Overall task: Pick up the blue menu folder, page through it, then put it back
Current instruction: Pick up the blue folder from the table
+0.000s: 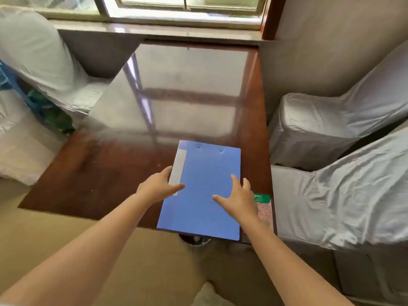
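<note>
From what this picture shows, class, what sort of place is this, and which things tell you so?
Probably a restaurant dining room. A glossy wooden table stands by a window, chairs in silvery fabric covers line its sides, and a blue menu folder lies on it.

Blue rectangular plastic menu folder (204, 191): closed, lay flat at the table's near right edge, pale grey label strip along its left side, near end overhanging slightly.
</note>
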Demonstrator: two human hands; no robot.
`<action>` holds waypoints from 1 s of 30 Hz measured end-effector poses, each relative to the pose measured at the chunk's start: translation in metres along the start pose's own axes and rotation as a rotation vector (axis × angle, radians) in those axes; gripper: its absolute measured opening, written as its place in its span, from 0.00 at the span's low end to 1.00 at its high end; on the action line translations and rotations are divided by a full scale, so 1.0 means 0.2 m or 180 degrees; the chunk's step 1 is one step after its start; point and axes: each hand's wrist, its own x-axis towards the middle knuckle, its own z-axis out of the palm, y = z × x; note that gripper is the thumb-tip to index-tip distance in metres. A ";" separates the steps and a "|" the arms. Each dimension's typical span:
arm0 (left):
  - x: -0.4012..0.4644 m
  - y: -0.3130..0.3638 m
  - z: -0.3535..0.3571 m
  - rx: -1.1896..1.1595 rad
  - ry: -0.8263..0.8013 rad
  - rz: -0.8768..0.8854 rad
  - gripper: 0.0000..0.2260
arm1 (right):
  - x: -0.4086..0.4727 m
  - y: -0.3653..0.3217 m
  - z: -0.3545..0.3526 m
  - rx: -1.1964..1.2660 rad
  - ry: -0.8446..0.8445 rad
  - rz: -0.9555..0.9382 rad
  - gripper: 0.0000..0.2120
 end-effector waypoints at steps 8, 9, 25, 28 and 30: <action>-0.03 -0.14 0.21 0.0024 -0.0444 -0.0517 0.39 | -0.05 0.03 0.24 -0.0375 -0.0187 0.0228 0.39; -0.04 -0.14 0.23 0.0054 -0.0455 -0.0576 0.36 | -0.05 0.04 0.26 -0.0411 -0.0215 0.0245 0.39; -0.13 -0.24 0.23 -0.2736 -0.0943 -0.0830 0.17 | -0.09 0.05 0.41 -0.1024 -0.0583 0.0149 0.38; -0.17 -0.22 0.19 -0.2943 -0.0845 -0.0661 0.17 | -0.09 0.06 0.38 -0.0852 -0.0604 0.0071 0.37; -0.19 -0.22 0.14 -0.3224 -0.0865 -0.0516 0.17 | -0.08 0.07 0.33 -0.0473 -0.0518 -0.0009 0.36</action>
